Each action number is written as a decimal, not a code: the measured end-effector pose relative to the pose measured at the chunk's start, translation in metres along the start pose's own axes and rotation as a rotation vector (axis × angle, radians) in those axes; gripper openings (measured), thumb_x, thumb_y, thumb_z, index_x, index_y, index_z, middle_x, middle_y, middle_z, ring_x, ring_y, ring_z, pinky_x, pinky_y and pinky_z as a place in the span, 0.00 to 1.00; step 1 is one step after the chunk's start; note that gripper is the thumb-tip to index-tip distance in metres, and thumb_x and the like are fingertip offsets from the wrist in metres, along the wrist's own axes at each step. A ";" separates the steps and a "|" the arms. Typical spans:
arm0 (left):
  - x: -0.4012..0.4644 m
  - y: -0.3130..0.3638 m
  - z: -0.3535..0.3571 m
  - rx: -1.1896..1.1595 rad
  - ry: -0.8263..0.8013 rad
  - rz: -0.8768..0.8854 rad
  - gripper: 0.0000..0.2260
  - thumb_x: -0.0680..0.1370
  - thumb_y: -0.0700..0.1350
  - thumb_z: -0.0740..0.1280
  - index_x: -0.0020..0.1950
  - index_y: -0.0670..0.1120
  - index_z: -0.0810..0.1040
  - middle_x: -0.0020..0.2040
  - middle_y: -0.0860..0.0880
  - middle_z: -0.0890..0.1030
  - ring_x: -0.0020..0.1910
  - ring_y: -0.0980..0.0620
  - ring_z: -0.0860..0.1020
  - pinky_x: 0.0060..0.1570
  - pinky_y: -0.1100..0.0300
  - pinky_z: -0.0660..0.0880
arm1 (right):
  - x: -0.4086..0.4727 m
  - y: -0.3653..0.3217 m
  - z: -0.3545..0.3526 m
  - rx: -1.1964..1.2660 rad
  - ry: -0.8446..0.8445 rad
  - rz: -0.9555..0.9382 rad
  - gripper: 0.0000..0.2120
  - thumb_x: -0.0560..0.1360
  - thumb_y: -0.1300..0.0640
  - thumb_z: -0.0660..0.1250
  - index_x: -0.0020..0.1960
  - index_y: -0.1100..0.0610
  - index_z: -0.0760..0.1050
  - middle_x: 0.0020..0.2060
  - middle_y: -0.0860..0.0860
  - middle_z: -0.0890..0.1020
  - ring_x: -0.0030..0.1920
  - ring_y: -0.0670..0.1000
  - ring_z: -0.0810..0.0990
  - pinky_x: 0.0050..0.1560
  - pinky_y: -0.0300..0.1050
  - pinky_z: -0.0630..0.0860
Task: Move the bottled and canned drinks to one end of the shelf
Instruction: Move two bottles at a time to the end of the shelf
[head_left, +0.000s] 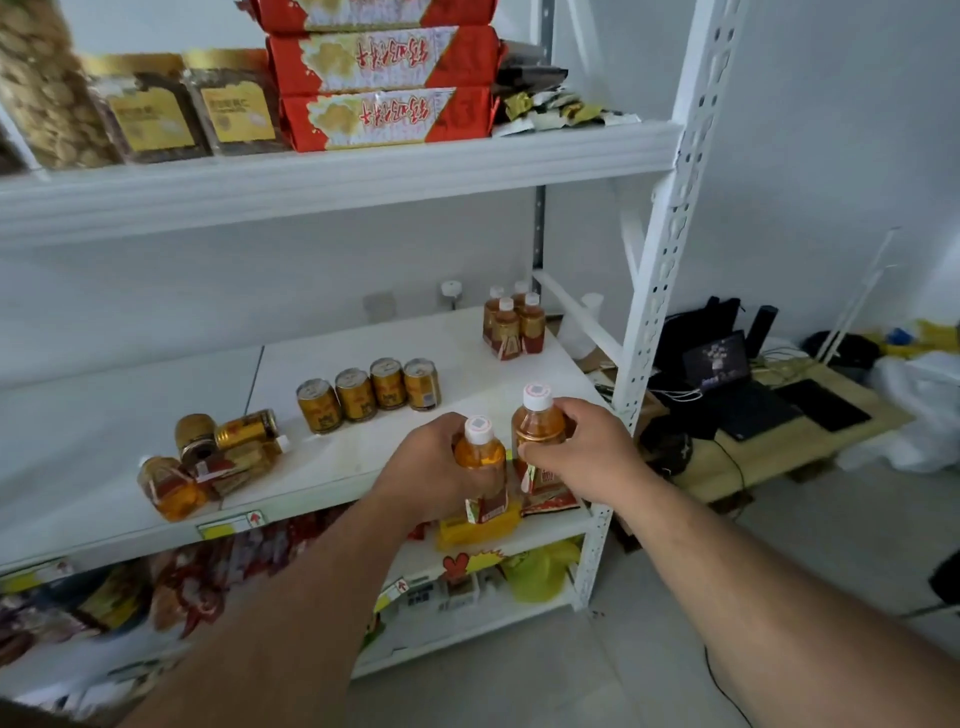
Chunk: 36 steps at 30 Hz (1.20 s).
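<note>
With your left hand (431, 467) and right hand (576, 449) each gripping a bottle (480, 467) at the shelf's (363, 467) right front edge, set both upright beside the back cluster (514, 325).

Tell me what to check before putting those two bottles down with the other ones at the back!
1. Left hand grips the white-capped amber plastic bottle: ok.
2. Right hand grips the second white-capped amber bottle: ok.
3. Both bottles upright, caps on: ok.
4. Bare space on the white shelf board beside the standing group of four amber bottles at the right end: ok.
5. Row of four gold cans stands left of the likely path: ok.
6. Toppled pile of gold cans and amber bottles at the left not moved to the end yet: not ok.
</note>
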<state>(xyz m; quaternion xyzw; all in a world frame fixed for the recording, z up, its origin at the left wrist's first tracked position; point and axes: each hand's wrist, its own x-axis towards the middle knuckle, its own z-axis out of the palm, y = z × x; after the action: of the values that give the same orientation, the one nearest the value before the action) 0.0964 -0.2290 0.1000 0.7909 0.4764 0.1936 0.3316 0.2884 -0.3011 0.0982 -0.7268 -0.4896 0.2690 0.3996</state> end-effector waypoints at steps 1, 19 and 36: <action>0.007 0.006 0.007 0.003 -0.003 -0.001 0.20 0.65 0.55 0.77 0.53 0.57 0.76 0.47 0.57 0.81 0.45 0.58 0.80 0.46 0.56 0.79 | 0.005 0.006 -0.007 0.006 -0.002 0.003 0.19 0.65 0.48 0.79 0.55 0.45 0.81 0.45 0.41 0.84 0.47 0.43 0.82 0.53 0.47 0.80; 0.130 0.062 0.077 0.037 -0.020 -0.133 0.27 0.58 0.63 0.73 0.56 0.59 0.75 0.49 0.59 0.81 0.48 0.56 0.80 0.51 0.51 0.80 | 0.129 0.072 -0.074 0.011 -0.053 0.037 0.21 0.66 0.48 0.79 0.56 0.41 0.77 0.51 0.42 0.82 0.52 0.46 0.81 0.57 0.52 0.79; 0.310 0.007 0.061 0.015 -0.123 -0.162 0.20 0.71 0.54 0.76 0.56 0.61 0.69 0.51 0.58 0.77 0.50 0.54 0.77 0.48 0.59 0.73 | 0.298 0.068 -0.023 -0.031 -0.075 0.162 0.24 0.73 0.49 0.76 0.66 0.43 0.74 0.52 0.42 0.78 0.53 0.47 0.77 0.52 0.43 0.71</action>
<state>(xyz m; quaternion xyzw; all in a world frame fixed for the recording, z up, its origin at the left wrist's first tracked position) 0.2846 0.0211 0.0595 0.7627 0.5189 0.1138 0.3688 0.4520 -0.0457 0.0528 -0.7596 -0.4480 0.3196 0.3467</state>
